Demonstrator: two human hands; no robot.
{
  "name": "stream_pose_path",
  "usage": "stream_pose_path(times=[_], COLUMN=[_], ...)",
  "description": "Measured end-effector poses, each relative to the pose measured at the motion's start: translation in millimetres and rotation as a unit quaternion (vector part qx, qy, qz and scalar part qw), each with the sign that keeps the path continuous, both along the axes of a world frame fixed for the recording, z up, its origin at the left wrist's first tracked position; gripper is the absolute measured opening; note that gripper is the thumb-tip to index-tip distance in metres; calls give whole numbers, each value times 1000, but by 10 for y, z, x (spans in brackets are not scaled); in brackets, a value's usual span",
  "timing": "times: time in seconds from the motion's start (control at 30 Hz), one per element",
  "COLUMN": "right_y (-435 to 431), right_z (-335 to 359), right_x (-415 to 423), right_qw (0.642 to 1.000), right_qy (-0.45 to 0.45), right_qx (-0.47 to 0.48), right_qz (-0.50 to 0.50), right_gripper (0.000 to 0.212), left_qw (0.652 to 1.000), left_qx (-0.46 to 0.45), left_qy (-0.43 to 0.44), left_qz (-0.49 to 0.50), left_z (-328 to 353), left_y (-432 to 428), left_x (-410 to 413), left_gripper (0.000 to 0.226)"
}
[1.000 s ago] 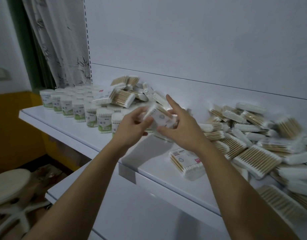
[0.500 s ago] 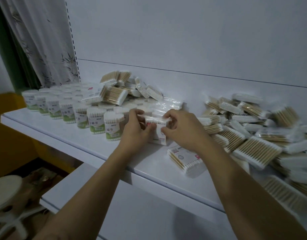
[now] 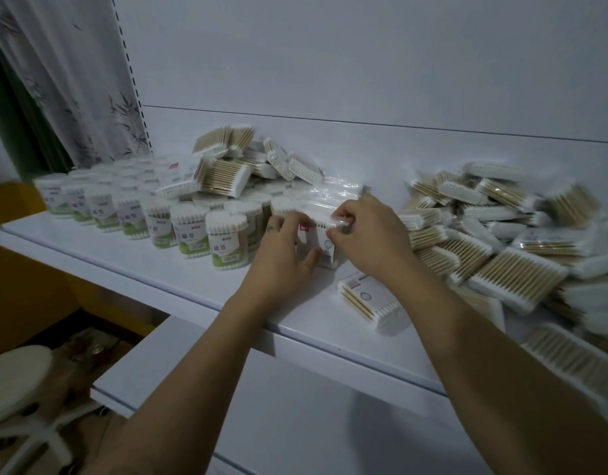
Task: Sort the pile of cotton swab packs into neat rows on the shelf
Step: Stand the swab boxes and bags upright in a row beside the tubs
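Both hands held a cotton swab pack [image 3: 324, 246] standing upright on the white shelf [image 3: 131, 258], just right of a row of round swab tubs [image 3: 227, 245]. The left hand [image 3: 278, 265] gripped its left side, fingers curled round it. The right hand [image 3: 371, 238] pinched its top edge between fingers and thumb. A second pack [image 3: 367, 299] lay flat nearby, and a loose pile [image 3: 508, 241] spread to the right.

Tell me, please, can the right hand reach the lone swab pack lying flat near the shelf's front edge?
Probably yes: the lone pack lies on bare shelf close beside the right hand, with nothing between. However, that hand pinches the upright pack, so it must release that first.
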State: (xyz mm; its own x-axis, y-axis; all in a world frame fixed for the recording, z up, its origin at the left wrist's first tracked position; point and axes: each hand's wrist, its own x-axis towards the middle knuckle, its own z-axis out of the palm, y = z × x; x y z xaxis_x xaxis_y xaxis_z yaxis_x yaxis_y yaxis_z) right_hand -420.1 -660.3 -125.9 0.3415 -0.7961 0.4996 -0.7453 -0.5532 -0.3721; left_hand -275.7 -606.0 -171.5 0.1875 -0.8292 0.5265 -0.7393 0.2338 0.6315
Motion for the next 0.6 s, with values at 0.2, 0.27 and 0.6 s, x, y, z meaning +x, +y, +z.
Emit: stream_pose_path(times=[0.2, 0.27, 0.6], right_y=[13, 57, 232], right_z=[46, 174, 415], right_x=[-130, -225, -558], right_qw=[999, 998, 955], right_qy=[5, -16, 176], right_qx=[19, -1, 162], right_qz=[35, 53, 176], right_gripper=[37, 35, 23], left_qw=[1000, 998, 983], left_qx=[12, 9, 132], left_qy=[-24, -46, -128], left_qz=[15, 30, -17], left_z=[29, 37, 2], left_y=[45, 52, 579], left_x=[-51, -56, -592], left_gripper=[32, 32, 59])
